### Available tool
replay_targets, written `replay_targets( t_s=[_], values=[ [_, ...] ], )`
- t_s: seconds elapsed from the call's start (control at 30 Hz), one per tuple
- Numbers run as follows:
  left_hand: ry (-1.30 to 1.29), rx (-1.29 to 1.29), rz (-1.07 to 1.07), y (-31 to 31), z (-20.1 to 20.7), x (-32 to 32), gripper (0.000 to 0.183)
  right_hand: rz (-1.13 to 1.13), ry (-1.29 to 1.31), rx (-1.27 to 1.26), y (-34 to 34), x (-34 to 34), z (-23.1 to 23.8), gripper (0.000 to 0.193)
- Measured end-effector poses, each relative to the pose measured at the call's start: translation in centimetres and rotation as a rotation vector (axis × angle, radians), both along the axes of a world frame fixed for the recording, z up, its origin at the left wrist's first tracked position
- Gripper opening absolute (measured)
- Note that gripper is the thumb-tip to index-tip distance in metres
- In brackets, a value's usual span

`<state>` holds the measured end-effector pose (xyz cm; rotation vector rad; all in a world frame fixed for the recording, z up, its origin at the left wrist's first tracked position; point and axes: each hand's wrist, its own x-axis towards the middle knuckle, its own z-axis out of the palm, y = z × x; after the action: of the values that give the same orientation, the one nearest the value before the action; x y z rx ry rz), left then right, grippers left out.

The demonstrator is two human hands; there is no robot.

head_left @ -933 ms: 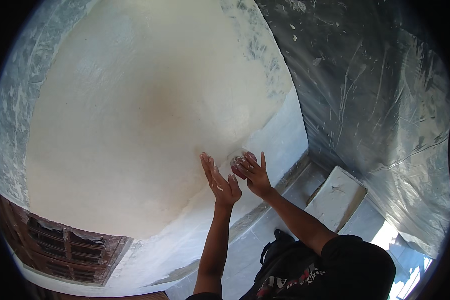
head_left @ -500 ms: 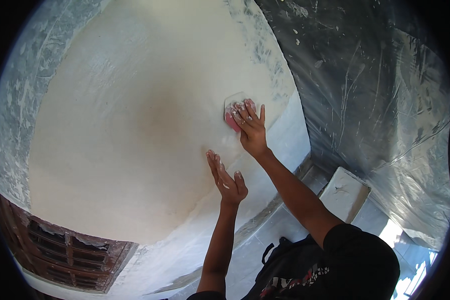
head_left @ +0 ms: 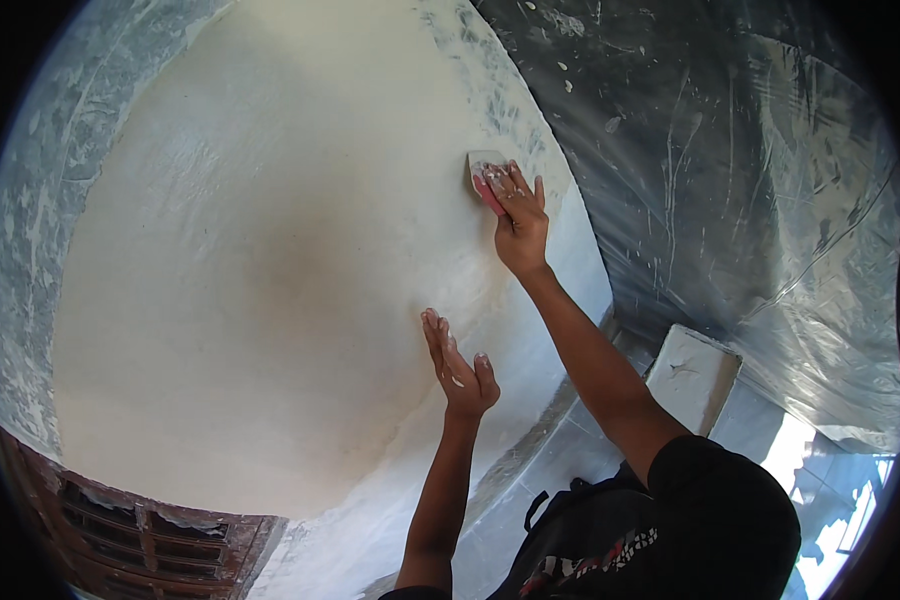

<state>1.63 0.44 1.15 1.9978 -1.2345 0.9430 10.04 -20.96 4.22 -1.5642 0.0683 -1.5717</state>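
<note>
My right hand (head_left: 522,222) is closed on a putty scraper (head_left: 489,190) with a pale, flat blade and a pink grip. Its blade lies on the cream plastered wall (head_left: 300,250), near the wall's right edge, where dark patches show through. My fingers are smeared with white paste and partly cover the grip. Lower and to the left, my left hand (head_left: 458,368) is open, its fingers stretched out together and its thumb apart. That palm faces the wall; whether it touches the surface I cannot tell. Nothing is in it.
Dark plastic sheeting (head_left: 670,180) hangs along the right side. A white rectangular tray (head_left: 692,372) with pale paste sits on the grey tiled floor (head_left: 540,480) beside my right arm. At the lower left is a brown wooden lattice frame (head_left: 150,530). Bluish-grey mottled wall (head_left: 45,230) borders the plaster.
My right hand has moved up and slightly right along the wall with the scraper, whose blade is tilted differently. My left hand has stayed nearly in place, and the view has shifted slightly.
</note>
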Motion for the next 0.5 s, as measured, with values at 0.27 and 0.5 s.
replay_targets(
  t_s=[0.27,0.5],
  values=[
    [0.051,0.006,0.023,0.8,-0.4,0.5,0.062,0.335,0.408,-0.06,11.1,-10.9,-18.1,0.061],
    [0.034,-0.013,0.004,0.2,-1.0,0.2,0.062,-0.008,-0.012,0.032,1.6,-2.8,0.6,0.055]
  ],
)
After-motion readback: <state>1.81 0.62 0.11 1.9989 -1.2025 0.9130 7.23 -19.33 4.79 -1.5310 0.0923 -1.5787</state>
